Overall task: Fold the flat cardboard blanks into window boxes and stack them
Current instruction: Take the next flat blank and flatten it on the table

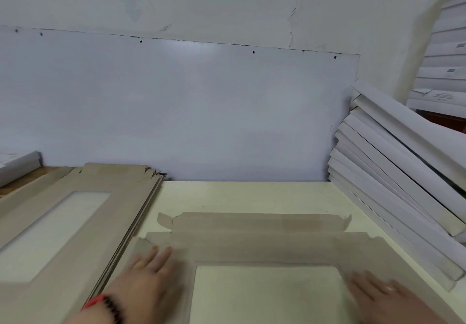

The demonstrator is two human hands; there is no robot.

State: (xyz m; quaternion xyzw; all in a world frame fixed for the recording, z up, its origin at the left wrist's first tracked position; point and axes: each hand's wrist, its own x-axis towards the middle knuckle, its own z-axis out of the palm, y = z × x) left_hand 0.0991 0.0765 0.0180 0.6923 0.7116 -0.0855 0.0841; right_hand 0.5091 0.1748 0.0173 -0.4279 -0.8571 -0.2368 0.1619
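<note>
Pressing one flat blank [264,245] at lower centre, the left hand [148,273] and right hand [383,296] lay open-fingered; folding was barely begun, next likely raising the far flap [257,220].

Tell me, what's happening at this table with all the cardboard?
A person is making boxes. Both hands, the left hand and the right hand, press flat on a grey-brown cardboard blank with a rectangular window lying unfolded on the cream table. A pile of more flat grey-brown blanks waits at the left. Finished white folded boxes lean in a stack at the right, against the wall.
</note>
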